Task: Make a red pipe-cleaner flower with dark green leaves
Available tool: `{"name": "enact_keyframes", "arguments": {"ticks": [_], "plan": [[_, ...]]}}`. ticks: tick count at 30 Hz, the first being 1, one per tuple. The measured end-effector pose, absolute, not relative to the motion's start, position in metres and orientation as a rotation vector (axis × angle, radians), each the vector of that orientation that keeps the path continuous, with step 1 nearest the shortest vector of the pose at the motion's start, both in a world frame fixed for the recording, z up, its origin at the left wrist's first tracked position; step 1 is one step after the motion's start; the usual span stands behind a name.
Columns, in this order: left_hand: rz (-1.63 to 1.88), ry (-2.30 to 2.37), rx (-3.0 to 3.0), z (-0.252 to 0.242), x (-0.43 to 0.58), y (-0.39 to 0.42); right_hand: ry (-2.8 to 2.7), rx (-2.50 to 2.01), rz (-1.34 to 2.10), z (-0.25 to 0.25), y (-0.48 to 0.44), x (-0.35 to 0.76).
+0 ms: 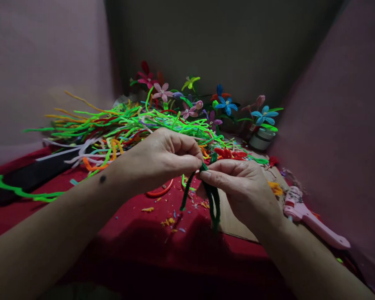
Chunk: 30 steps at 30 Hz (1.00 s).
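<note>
Dark green pipe cleaners [216,204], bent into long loops, hang below my fingers above the table. My right hand [242,183] pinches them near their top, thumb and forefinger pressed together. From the other side my left hand [171,152] closes its fingertips on the same dark green bunch, where a thin dark end [186,196] hangs down on the left. The fingertips of both hands almost meet, and the exact joint between the strands is partly hidden. Behind the right fingers lie red looped pipe cleaners [228,153].
A large heap of mostly bright green pipe cleaners [175,123] covers the table's back. Finished flowers, including a blue one [265,115] by a small jar [261,139], stand behind. Cardboard [234,216] and a pink glue gun [315,221] are at right. Fuzz scraps litter the red cloth [128,225].
</note>
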State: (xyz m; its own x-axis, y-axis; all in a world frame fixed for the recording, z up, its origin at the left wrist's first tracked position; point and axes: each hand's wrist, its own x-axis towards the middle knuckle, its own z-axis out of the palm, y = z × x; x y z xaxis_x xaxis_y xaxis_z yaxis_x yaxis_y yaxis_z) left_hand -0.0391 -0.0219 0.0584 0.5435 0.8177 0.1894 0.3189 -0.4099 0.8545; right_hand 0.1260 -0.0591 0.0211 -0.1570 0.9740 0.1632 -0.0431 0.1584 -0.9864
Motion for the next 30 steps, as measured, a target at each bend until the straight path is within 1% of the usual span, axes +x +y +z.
{"name": "enact_keyframes", "arguments": {"ticks": [5,8,12,17,19,23,25,28,30], "plan": [[0.711,0.812,1.738,0.056,-0.041,-0.015,-1.380,-1.000,1.189,0.024,-0.059,0.126],[0.738,0.804,1.758,0.055,-0.041,-0.014,-1.353,-0.922,1.301,0.021,-0.056,0.126],[0.898,0.899,1.951,0.053,-0.036,-0.019,-1.256,-0.897,1.471,0.015,-0.050,0.128],[1.099,0.993,2.054,0.048,-0.030,-0.022,-1.216,-0.978,1.462,0.012,-0.048,0.128],[1.077,0.966,1.970,0.046,-0.030,-0.019,-1.185,-0.995,1.465,0.012,-0.047,0.128],[0.892,0.821,1.708,0.038,-0.031,-0.008,-1.192,-0.973,1.453,0.011,-0.045,0.129],[0.862,0.792,1.640,0.035,-0.030,-0.005,-1.191,-0.986,1.452,0.011,-0.044,0.129],[0.929,0.866,1.647,0.033,-0.025,-0.007,-1.163,-1.012,1.481,0.008,-0.045,0.128],[1.027,0.955,1.757,0.033,-0.023,-0.008,-1.172,-1.000,1.518,0.006,-0.045,0.126]]}}
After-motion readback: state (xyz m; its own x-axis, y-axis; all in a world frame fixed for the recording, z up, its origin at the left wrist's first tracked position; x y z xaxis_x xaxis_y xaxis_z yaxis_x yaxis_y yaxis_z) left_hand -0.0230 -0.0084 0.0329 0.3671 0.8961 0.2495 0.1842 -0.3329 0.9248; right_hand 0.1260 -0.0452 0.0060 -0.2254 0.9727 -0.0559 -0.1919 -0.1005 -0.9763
